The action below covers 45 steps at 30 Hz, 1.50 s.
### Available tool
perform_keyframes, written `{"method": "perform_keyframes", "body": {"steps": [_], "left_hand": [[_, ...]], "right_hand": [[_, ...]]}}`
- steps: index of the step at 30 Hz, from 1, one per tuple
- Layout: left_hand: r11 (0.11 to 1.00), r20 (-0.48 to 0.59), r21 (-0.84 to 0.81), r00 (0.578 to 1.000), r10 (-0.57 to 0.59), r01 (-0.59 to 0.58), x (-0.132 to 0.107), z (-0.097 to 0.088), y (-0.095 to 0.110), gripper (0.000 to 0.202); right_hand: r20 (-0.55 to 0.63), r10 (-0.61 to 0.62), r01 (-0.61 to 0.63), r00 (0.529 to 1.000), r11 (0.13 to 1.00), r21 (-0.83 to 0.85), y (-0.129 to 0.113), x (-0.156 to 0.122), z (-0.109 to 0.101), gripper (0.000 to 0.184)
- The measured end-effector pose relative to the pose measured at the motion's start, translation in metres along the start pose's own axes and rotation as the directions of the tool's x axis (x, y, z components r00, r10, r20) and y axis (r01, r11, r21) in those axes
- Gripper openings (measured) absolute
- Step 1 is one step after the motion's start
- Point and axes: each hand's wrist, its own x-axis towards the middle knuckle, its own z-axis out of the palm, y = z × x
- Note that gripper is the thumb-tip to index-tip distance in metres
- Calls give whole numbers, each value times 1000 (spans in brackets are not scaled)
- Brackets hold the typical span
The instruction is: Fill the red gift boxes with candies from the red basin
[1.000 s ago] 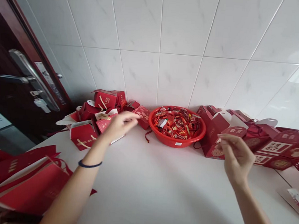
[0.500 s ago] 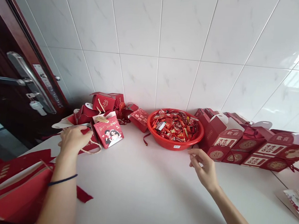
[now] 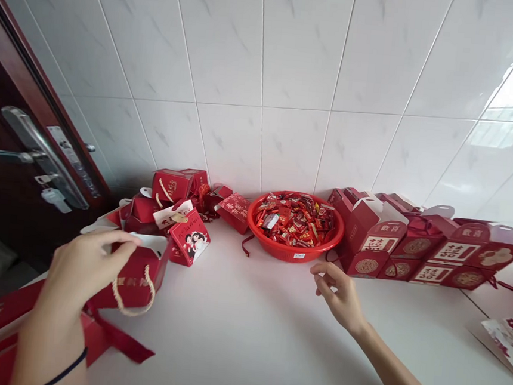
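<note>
My left hand (image 3: 88, 264) is closed on a red gift box (image 3: 139, 275) with a twisted rope handle, which lies toward the front left of the table. The thumb and fingers are at the box's upper edge; its far side is partly hidden by the hand. My right hand (image 3: 337, 295) hovers above the white table, in front of the red plastic basket (image 3: 278, 251) full of wrapped sweets (image 3: 301, 220). Its fingers are loosely bent and hold nothing. A small red box with a cartoon couple (image 3: 193, 241) leans just beyond the left-hand box.
Several red boxes (image 3: 174, 186) are heaped at the back left, near the door (image 3: 9, 195). Rows of stacked red boxes (image 3: 413, 248) stand along the wall at right. Larger red bags (image 3: 3, 320) lie front left, and a printed card (image 3: 508, 343) sits far right.
My left hand has drawn the rope-handled box toward me, away from the pile at the back left. The right hand has stayed nearly in place; the view has shifted slightly.
</note>
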Motion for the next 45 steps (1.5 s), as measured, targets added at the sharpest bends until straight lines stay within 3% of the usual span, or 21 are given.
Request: {"method": "perform_keyframes", "body": {"steps": [1, 3, 6, 10, 13, 17, 22, 25, 28, 31, 34, 36, 38, 40, 45], "left_hand": [[994, 9, -102, 1000, 28, -27, -4, -3, 13, 15], [907, 16, -368, 974, 225, -204, -12, 0, 41, 15], [681, 65, -619, 839, 540, -390, -25, 22, 84, 17], [523, 177, -752, 641, 747, -402, -45, 62, 121, 22], [508, 275, -805, 564, 778, -308, -59, 84, 131, 22], [529, 345, -814, 532, 773, -241, -67, 92, 130, 17], [606, 438, -761, 505, 744, -233, -69, 89, 131, 28], [664, 464, -685, 524, 714, -299, -73, 90, 132, 20], [685, 445, -639, 557, 701, -351, -78, 94, 130, 37], [674, 406, -623, 572, 713, -398, -81, 96, 125, 45], [667, 413, -622, 552, 725, -411, -81, 94, 120, 49], [662, 448, -650, 515, 730, -373, -80, 92, 117, 55], [659, 485, -682, 477, 733, -317, -78, 93, 115, 59], [678, 521, -683, 470, 713, -272, -76, 96, 113, 55], [711, 506, -643, 540, 673, -284, -72, 107, 112, 45]], "right_hand": [[13, 17, -17, 1000, 1000, 12, 0, 0, 1, 18], [45, 56, -58, 997, 998, 40, -1, -1, 2, 23], [71, 103, -111, 992, 986, 124, -5, -1, 3, 35], [41, 76, -83, 996, 974, 212, -9, 0, 0, 44], [8, 34, -35, 999, 982, 186, -8, 0, -2, 45], [77, -76, 65, 994, 990, 128, -11, -3, -5, 51], [307, -171, 153, 936, 985, 80, -22, -5, -14, 35], [371, -139, 134, 918, 990, 38, -25, -3, -21, 44], [375, -57, 60, 925, 998, 5, -26, -1, -28, 58], [383, 98, -96, 918, 995, -25, -25, 2, -33, 73], [512, 194, -218, 837, 976, -14, -24, 3, -34, 84], [625, 196, -229, 755, 973, -28, -23, 2, -32, 85], [680, 192, -205, 708, 977, -62, -21, 1, -28, 83], [660, 200, -187, 724, 978, -91, -18, 1, -23, 83], [518, 214, -173, 828, 977, -128, -8, 1, -19, 87]]}}
